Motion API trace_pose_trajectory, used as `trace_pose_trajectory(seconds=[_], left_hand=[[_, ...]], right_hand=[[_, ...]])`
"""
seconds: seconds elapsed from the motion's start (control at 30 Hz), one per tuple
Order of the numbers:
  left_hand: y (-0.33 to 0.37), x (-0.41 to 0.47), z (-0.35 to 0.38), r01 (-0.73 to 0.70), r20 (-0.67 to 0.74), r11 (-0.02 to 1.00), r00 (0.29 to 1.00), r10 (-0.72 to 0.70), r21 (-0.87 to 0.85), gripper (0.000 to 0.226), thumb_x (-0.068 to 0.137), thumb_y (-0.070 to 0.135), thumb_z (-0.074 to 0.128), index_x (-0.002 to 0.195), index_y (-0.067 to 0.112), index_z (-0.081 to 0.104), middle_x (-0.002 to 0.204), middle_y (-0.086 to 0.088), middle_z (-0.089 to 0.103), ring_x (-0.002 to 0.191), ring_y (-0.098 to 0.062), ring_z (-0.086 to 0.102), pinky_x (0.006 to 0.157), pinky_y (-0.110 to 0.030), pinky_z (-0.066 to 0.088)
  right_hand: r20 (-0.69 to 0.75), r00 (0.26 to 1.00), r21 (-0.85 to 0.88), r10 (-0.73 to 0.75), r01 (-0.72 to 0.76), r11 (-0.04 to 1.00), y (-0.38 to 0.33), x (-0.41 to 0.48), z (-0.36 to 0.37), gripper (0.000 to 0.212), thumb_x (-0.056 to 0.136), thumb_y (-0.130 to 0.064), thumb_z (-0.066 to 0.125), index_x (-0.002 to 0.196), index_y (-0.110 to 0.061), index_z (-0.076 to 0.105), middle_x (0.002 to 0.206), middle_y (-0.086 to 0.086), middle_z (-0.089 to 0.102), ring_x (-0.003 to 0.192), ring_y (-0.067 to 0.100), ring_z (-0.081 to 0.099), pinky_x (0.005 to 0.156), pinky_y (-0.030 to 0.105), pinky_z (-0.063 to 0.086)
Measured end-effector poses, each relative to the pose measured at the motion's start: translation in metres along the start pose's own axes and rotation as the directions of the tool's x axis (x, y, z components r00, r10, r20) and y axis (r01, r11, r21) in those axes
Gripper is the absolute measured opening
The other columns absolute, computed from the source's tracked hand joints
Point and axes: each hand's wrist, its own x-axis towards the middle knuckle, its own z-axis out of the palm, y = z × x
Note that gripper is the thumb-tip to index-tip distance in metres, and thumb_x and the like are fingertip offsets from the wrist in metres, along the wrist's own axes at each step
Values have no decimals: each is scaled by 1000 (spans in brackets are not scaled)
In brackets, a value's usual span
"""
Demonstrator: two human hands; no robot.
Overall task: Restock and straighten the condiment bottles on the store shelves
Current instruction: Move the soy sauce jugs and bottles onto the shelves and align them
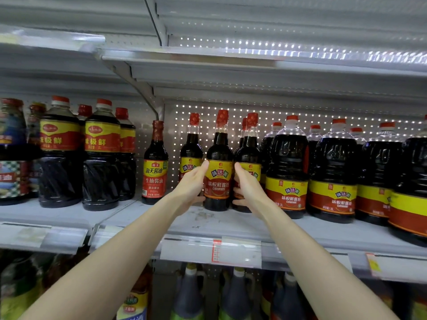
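Dark brown soy sauce fills nearly every bottle on this grey metal store shelf (231,224). A person is reaching forward with both bare arms toward a slim soy sauce bottle (218,162) standing in the middle of the shelf, set a little forward of its neighbours. The left hand (193,184) is cupping the bottle's left side and the right hand (248,188) is pressing toward its right side, so the grip is two open palms curving around the label, fingers partly hidden behind the glass. The bottle is standing upright, long axis vertical, red cap at the top, yellow and red label facing outward.

Judging by the layout, the job is partway done. Large soy sauce jugs (288,172) on the right are lined up neatly with labels forward. Slim bottles behind (248,158) are bunching unevenly, and a single odd-brand bottle (155,165) is standing alone to the left with gaps around it. Bare shelf at the front suggests more stock and straightening are still needed.
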Motion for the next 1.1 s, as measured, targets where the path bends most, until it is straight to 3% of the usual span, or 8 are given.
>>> trace_pose_trajectory(seconds=[0.1, 0.27, 0.37, 0.5, 0.63, 0.77, 0.9, 1.1], left_hand=[[9, -20, -2, -37, -42, 999, 998, 39, 35, 54, 100, 50, 35, 142, 17, 41, 142, -6, 48, 127, -23, 47, 99, -41, 42], [22, -65, 0, -164, -75, 981, 982, 172, 101, 47, 101, 43, 40, 140, 18, 44, 120, 4, 57, 99, -6, 55, 75, -25, 46], [22, -101, 4, -212, -62, 966, 973, 223, 149, 46, 99, 44, 44, 138, 21, 47, 130, 1, 56, 116, -14, 53, 90, -32, 49], [15, -163, 12, -227, -59, 963, 970, 237, 145, 47, 98, 40, 48, 139, 19, 45, 122, 5, 55, 115, -13, 53, 100, -34, 45], [-17, -228, 18, -176, -40, 976, 982, 183, 126, 43, 96, 41, 52, 135, 24, 49, 126, 1, 58, 115, -14, 56, 101, -37, 46], [-50, -288, 37, -110, 13, 987, 994, 109, 114, 40, 97, 29, 54, 134, 17, 51, 117, -2, 62, 105, -9, 58, 84, -19, 47], [-78, -319, 59, -50, 23, 994, 999, 48, 99, 36, 96, 25, 55, 131, 15, 53, 109, -3, 63, 92, -3, 57, 78, -18, 44], [-158, -371, 98, 122, 79, 989, 989, -129, 80, 32, 96, 25, 57, 127, 20, 53, 100, 7, 62, 79, 11, 59, 69, -7, 47]], right_hand=[[-29, 998, -15, -55, 54, 998, -6, -18, -9, 55, 101, -51, 35, 148, -24, 33, 148, 4, 43, 130, 28, 46, 102, 49, 43], [-66, 992, -51, -109, 106, 993, -18, -66, -23, 52, 100, -49, 40, 145, -24, 40, 143, 2, 49, 120, 25, 54, 98, 47, 47], [-78, 983, -80, -167, 161, 984, -22, -105, -27, 46, 100, -45, 43, 139, -21, 47, 138, 3, 53, 118, 24, 56, 97, 45, 49], [-130, 970, -102, -206, 194, 976, -16, -166, -29, 41, 98, -44, 48, 133, -22, 52, 130, 1, 59, 107, 18, 61, 87, 37, 53], [-132, 976, -76, -173, 164, 984, 9, -234, -34, 37, 98, -39, 50, 130, -21, 54, 119, 0, 62, 103, 17, 63, 88, 35, 54], [-121, 988, -75, -95, 86, 993, 44, -290, -44, 30, 98, -35, 52, 124, -21, 57, 114, -1, 64, 98, 15, 65, 80, 29, 53], [-155, 988, -74, 5, -16, 997, 86, -324, -56, 30, 97, -36, 54, 123, -23, 58, 117, 1, 65, 94, 15, 66, 79, 32, 52], [-179, 969, -64, 170, -184, 981, 172, -380, -80, 19, 97, -30, 54, 112, -19, 60, 113, 4, 65, 98, 18, 64, 68, 19, 50]])
